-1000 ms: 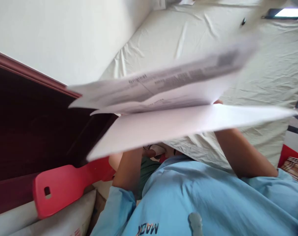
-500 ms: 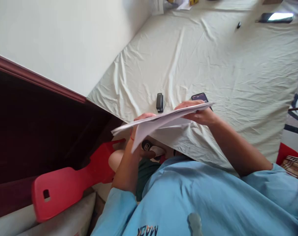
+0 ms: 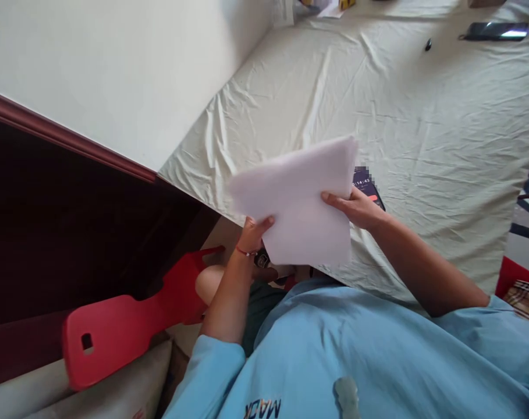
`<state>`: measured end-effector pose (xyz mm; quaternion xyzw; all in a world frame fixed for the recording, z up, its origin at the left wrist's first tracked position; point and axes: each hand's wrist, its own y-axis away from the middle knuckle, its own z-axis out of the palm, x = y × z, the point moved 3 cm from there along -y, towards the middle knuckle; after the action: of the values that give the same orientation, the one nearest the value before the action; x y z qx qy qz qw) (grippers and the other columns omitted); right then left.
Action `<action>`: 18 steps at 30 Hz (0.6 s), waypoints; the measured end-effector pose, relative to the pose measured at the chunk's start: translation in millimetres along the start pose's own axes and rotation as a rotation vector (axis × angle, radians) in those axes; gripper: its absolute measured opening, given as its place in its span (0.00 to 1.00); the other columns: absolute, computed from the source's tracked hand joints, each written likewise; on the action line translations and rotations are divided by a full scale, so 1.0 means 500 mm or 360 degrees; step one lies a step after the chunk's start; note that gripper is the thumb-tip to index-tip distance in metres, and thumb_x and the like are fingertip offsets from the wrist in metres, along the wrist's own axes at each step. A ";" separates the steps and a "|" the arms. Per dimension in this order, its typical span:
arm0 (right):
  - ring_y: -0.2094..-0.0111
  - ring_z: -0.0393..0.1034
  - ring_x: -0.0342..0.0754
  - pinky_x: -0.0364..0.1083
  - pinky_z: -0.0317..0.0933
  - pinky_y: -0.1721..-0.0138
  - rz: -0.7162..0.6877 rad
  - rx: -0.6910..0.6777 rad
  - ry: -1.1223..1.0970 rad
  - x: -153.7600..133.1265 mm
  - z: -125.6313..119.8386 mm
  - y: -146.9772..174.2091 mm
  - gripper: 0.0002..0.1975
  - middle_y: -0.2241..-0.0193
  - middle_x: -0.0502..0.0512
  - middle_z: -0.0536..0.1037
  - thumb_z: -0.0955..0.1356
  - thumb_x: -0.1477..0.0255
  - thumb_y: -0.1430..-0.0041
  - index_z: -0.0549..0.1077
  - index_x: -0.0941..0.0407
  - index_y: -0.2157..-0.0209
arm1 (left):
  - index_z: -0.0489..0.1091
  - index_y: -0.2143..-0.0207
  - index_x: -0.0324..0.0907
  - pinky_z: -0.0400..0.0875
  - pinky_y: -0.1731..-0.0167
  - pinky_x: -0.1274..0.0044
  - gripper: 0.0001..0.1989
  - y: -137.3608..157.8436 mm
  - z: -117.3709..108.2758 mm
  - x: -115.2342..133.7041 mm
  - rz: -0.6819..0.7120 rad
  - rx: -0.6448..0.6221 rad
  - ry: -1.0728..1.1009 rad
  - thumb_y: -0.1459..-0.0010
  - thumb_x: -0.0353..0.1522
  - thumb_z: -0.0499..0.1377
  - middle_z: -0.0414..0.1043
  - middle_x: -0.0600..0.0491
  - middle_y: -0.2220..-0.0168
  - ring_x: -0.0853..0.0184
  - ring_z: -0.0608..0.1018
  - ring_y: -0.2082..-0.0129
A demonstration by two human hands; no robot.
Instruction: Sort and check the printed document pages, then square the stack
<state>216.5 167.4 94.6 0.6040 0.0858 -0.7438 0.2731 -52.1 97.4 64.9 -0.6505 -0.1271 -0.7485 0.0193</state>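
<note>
1. Tilted nearly edge-on half a second ago, the sheaf of thin white paper sheets now turns a broad, blank face up to me.
2. Both hands are clamped on it, well apart: my left hand at its left side, my right hand at its right, thumbs on top, fingers mostly hidden underneath.
3. It lies across the near edge of the cream cloth-covered surface, its lower part reaching past; whether it touches the cloth I cannot tell.
4. Just beside my right hand, inward of that edge, lies a black rectangular phone with a lit screen.
5. Its upper right corner fans slightly, so I'd judge a light, level, even grip best, letting the edges line up without thumb creases.
</note>
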 end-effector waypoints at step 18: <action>0.69 0.79 0.56 0.53 0.75 0.66 0.0511 0.0400 -0.0098 0.151 0.015 0.093 0.20 0.68 0.58 0.84 0.70 0.49 0.45 0.75 0.52 0.66 | 0.78 0.61 0.35 0.78 0.54 0.63 0.26 0.115 0.045 -0.071 -0.0639 -0.0048 0.0258 0.57 0.44 0.76 0.81 0.42 0.60 0.51 0.83 0.58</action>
<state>224.8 102.4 34.6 0.6162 -0.1136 -0.7137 0.3132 -13.8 41.6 42.4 -0.5500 -0.2411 -0.7890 -0.1299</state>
